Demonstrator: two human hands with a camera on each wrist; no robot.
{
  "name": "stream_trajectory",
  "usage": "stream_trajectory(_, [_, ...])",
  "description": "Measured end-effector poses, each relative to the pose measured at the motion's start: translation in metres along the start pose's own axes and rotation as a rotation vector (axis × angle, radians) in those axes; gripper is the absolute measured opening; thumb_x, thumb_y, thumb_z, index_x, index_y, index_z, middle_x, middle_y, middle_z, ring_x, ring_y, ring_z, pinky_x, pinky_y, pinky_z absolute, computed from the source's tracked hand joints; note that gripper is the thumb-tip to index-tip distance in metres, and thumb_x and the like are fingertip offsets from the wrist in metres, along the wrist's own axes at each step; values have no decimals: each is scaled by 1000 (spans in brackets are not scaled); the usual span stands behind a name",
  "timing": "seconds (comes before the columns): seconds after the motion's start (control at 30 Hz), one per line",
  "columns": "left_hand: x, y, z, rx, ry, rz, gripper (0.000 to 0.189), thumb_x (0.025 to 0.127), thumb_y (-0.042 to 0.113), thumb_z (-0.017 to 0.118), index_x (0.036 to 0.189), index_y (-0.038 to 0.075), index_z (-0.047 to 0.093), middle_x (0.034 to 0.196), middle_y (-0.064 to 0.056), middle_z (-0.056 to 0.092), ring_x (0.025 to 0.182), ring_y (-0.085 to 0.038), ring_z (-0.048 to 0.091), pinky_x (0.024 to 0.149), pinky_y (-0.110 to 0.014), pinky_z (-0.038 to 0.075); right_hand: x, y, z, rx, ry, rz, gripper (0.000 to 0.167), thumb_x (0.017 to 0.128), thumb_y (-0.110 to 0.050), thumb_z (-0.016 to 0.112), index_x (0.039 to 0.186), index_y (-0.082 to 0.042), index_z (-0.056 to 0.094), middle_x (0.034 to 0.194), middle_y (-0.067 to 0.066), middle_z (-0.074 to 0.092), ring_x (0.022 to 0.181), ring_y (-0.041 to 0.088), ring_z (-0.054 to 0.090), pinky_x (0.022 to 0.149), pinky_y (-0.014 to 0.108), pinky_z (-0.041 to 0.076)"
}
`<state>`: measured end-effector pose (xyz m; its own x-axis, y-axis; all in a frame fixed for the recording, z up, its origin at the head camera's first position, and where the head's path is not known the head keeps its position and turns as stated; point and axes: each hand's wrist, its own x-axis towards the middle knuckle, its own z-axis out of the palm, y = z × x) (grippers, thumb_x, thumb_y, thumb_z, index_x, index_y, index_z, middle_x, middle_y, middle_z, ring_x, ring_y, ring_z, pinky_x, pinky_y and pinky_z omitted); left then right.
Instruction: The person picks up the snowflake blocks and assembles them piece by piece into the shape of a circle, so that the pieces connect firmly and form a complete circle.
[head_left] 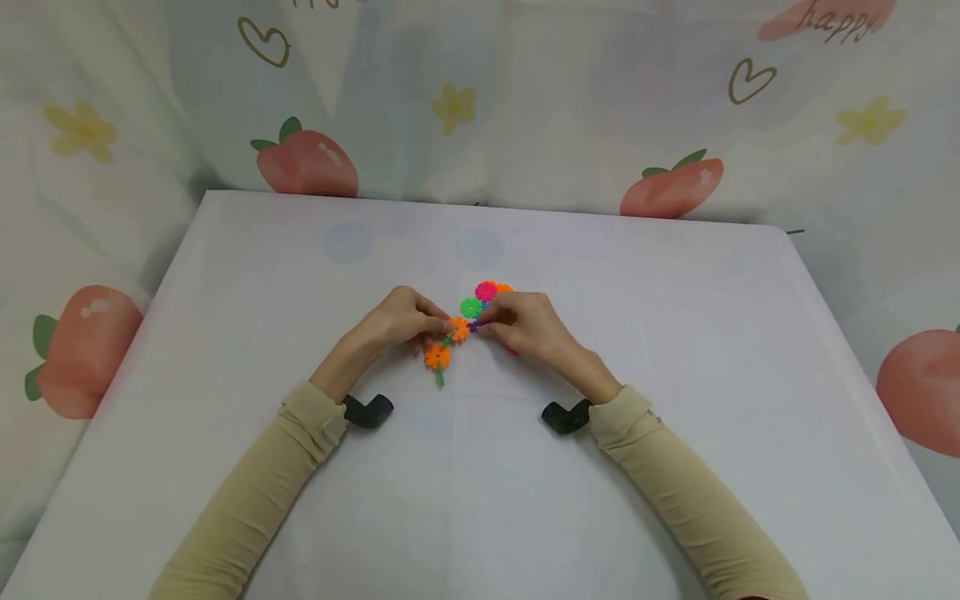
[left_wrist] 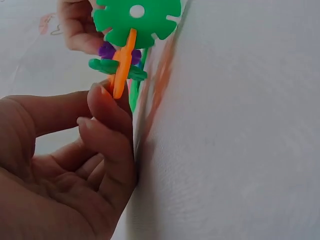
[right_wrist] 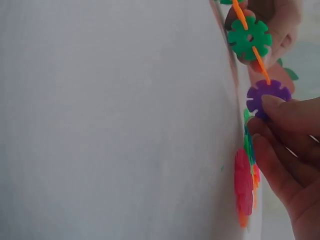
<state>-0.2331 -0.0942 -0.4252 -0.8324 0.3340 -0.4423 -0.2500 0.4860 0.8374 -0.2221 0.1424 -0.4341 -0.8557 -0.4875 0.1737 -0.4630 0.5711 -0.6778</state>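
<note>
A short chain of notched plastic snowflake discs is held up between the two hands. In the head view, its orange discs (head_left: 437, 357) alternate with green ones set edge-on, and a purple disc (right_wrist: 268, 96) forms the end toward the right. My left hand (head_left: 405, 317) pinches the chain near the orange disc (head_left: 459, 329) beside the purple one. The right hand (head_left: 531, 323) grips the purple disc between thumb and fingers. At the chain's free end, a green disc (left_wrist: 145, 20) stands across an orange one (left_wrist: 124, 65) in the left wrist view.
Just beyond the right hand lie several more discs: a light green disc (head_left: 471, 307), a pink disc (head_left: 486, 290) and some orange and blue ones, partly covered by that hand. A black curved piece (head_left: 369, 412) shows at each wrist. The white table (head_left: 480, 500) meets a patterned cloth backdrop.
</note>
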Motion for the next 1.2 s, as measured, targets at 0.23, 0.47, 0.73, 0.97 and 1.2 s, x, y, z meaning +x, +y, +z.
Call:
stream_trajectory(0.23, [2, -2, 1, -41, 18, 11, 20, 95, 9, 72, 108, -5, 76, 76, -5, 71, 54, -10, 51, 51, -20, 41, 4, -2, 5, -13, 24, -76, 6, 84, 0, 82, 87, -3, 78, 82, 7, 77, 81, 21, 73, 80, 35, 60])
stream_trajectory(0.47, [3, -2, 6, -104, 30, 3, 19, 91, 5, 74, 106, -7, 75, 75, -7, 71, 56, -11, 58, 53, -21, 44, 6, -5, 6, -65, 8, -129, 5, 84, -1, 83, 83, -4, 79, 79, 5, 77, 79, 20, 73, 78, 36, 59])
stream_trajectory(0.73, [0, -2, 0, 0, 11, 10, 22, 93, 15, 75, 108, -1, 78, 87, -6, 77, 57, -12, 50, 54, -22, 41, 4, -4, -5, -57, -64, -45, 15, 86, 0, 80, 101, -1, 77, 96, 10, 77, 86, 23, 72, 82, 38, 60])
stream_trajectory(0.97, [-4, -1, -2, 89, 9, -21, 22, 91, 17, 77, 106, 2, 79, 86, -6, 74, 58, -13, 52, 56, -23, 44, -14, 7, -25, -108, -79, 13, 17, 88, -9, 81, 104, -5, 77, 95, 5, 74, 82, 17, 62, 74, 30, 53])
stream_trajectory(1.2, [-8, 4, -3, 190, 41, 18, 21, 93, 18, 76, 106, 2, 80, 88, -7, 73, 63, -15, 55, 60, -22, 46, -30, 16, -41, -137, -136, 107, 20, 89, -10, 79, 107, -4, 76, 95, 6, 71, 81, 17, 60, 74, 30, 51])
